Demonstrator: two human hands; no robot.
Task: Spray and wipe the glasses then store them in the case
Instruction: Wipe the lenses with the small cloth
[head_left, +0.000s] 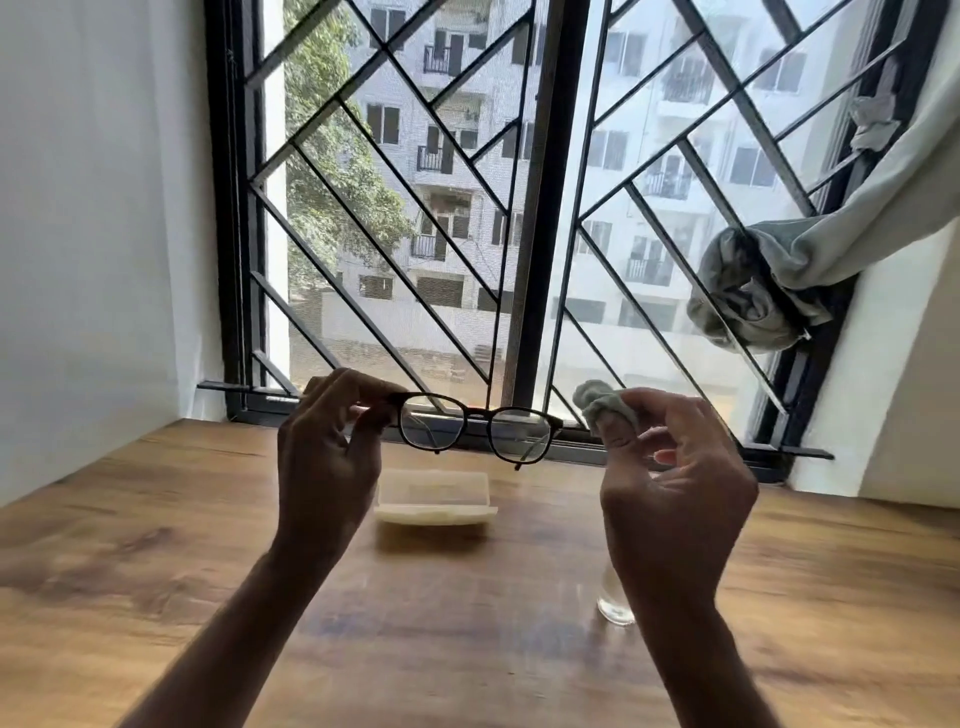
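Observation:
Dark-framed glasses (478, 427) are raised in front of the window, lenses facing me. My left hand (332, 447) pinches the frame's left corner and hinge. A small grey cloth (602, 404) is bunched over the fingertips of my right hand (675, 483), which is just right of the glasses and apart from them. Below, on the wooden table (156, 519), a pale translucent case (434, 496) lies open. A clear spray bottle (613, 603) stands behind my right wrist, mostly hidden.
A black-framed window with a diagonal metal grille (467, 208) runs along the table's far edge. A grey curtain (769, 280) is knotted into the grille at the right. White walls close in on both sides.

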